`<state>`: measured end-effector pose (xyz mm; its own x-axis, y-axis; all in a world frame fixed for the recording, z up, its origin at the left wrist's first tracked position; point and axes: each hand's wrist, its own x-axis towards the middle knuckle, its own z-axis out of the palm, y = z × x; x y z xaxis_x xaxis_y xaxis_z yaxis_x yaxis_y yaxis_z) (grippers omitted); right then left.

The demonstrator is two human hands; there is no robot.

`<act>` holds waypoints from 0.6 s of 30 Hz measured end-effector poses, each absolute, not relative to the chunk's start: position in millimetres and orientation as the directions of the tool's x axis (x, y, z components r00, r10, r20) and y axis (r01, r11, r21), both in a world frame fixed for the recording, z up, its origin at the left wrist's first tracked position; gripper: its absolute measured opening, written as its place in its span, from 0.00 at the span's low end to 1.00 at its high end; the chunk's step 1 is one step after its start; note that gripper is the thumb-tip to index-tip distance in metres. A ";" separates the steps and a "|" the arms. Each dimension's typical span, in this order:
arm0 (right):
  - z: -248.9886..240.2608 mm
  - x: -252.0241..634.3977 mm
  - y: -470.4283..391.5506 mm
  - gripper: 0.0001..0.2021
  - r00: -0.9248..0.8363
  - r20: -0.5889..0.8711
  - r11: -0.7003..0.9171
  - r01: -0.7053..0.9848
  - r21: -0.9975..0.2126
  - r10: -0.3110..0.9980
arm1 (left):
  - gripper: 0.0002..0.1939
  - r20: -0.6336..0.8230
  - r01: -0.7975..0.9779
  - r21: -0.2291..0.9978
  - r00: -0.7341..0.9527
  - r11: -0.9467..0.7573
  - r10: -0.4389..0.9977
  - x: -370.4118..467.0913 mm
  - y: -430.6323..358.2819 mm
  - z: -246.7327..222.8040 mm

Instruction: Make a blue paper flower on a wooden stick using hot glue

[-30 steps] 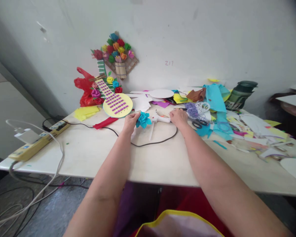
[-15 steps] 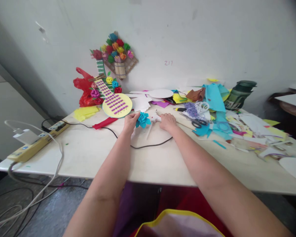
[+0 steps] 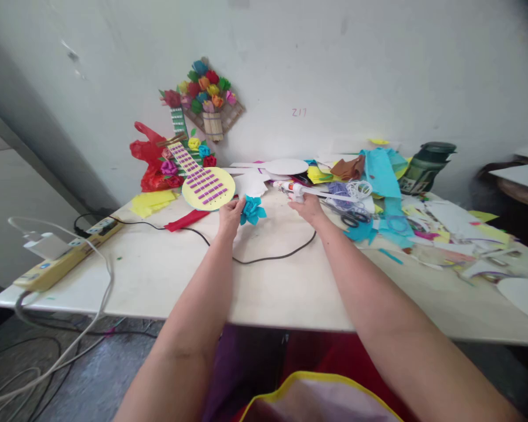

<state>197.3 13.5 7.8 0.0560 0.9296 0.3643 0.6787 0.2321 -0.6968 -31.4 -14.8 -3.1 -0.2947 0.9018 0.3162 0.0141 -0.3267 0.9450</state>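
A blue paper flower (image 3: pixel 252 210) is pinched in the fingers of my left hand (image 3: pixel 231 215), just above the table. My right hand (image 3: pixel 307 208) grips a white hot glue gun (image 3: pixel 295 188) by its handle. The gun's nozzle points left, and a long glue stick (image 3: pixel 330 194) sticks out of its back toward the right. A yellow paper guitar shape (image 3: pixel 209 189) with purple strips leans behind my left hand, and a red paper strip (image 3: pixel 187 220) lies beside it.
A black cord (image 3: pixel 273 258) loops across the table (image 3: pixel 273 293). Black-handled scissors (image 3: pixel 355 218), yarn (image 3: pixel 341 196) and paper scraps (image 3: pixel 449 234) lie at right, with a green bottle (image 3: pixel 426 167) behind. A power strip (image 3: pixel 66 261) sits at left. Paper flowers (image 3: pixel 209 88) stand against the wall.
My right hand has lifted the glue gun off the table and turned it, so its glue stick now points right. My left hand still holds the flower, slightly shifted.
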 end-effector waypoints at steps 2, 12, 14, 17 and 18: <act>4.9 196.6 15.8 0.16 -0.029 0.331 0.306 0.462 -0.832 0.943 | 0.26 0.327 0.027 0.942 -0.311 -0.336 0.892 -30.8 -15.5 -1.8; 20.7 195.0 -4.6 0.17 -0.297 0.323 0.359 0.075 -0.930 0.898 | 0.25 0.372 0.122 0.928 -0.374 -0.352 0.850 -33.2 -7.6 -7.3; 22.9 193.9 -6.4 0.17 -0.328 0.311 0.355 0.081 -0.932 0.892 | 0.25 0.378 0.138 0.926 -0.373 -0.352 0.847 -33.2 -7.1 -7.8; 25.0 191.3 -8.4 0.17 -0.347 0.293 0.347 0.102 -0.932 0.891 | 0.25 0.382 0.143 0.924 -0.372 -0.355 0.846 -32.8 -7.5 -7.5; 25.6 190.4 -9.1 0.17 -0.346 0.290 0.345 0.109 -0.932 0.892 | 0.25 0.385 0.144 0.923 -0.374 -0.357 0.844 -32.6 -7.7 -7.4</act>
<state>190.4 -9.1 25.6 -0.3455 0.8924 0.2903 0.1090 0.3454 -0.9321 -32.6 -7.7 -7.4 -0.3736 0.8441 0.3846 0.1441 -0.3568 0.9230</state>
